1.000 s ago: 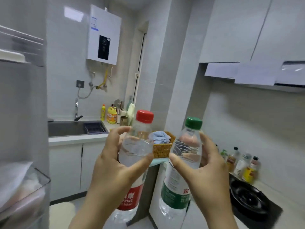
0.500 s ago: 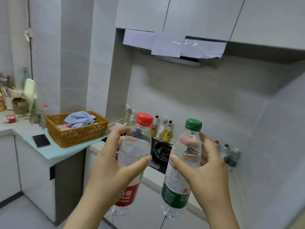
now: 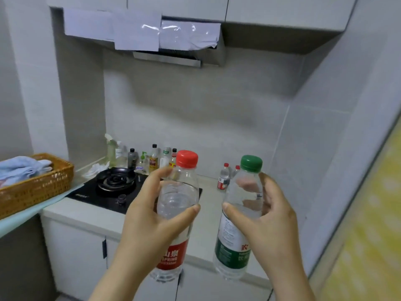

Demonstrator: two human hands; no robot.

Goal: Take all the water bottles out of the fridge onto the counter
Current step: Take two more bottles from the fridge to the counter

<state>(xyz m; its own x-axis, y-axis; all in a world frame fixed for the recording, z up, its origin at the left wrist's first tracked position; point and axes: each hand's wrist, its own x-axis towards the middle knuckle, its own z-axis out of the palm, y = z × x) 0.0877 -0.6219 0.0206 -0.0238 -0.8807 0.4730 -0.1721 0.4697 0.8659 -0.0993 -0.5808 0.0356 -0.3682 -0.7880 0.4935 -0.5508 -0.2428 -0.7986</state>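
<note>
My left hand (image 3: 149, 222) grips a clear water bottle with a red cap and red label (image 3: 178, 205), held upright in the air. My right hand (image 3: 271, 218) grips a second upright water bottle with a green cap and green label (image 3: 238, 216). Both bottles hang in front of the white counter (image 3: 208, 216). Two more red-capped water bottles (image 3: 224, 177) stand at the back of that counter near the wall. The fridge is out of view.
A black gas hob (image 3: 112, 187) with a dark pan fills the counter's left part, with several sauce and cleaner bottles (image 3: 152, 159) behind it. A wicker basket (image 3: 34, 187) holding a blue cloth sits on a higher surface at left. A range hood (image 3: 165, 51) hangs above.
My view has swung right, from the fridge and sink to the hob counter, which is now closer. Both hands keep the same hold on their bottles.
</note>
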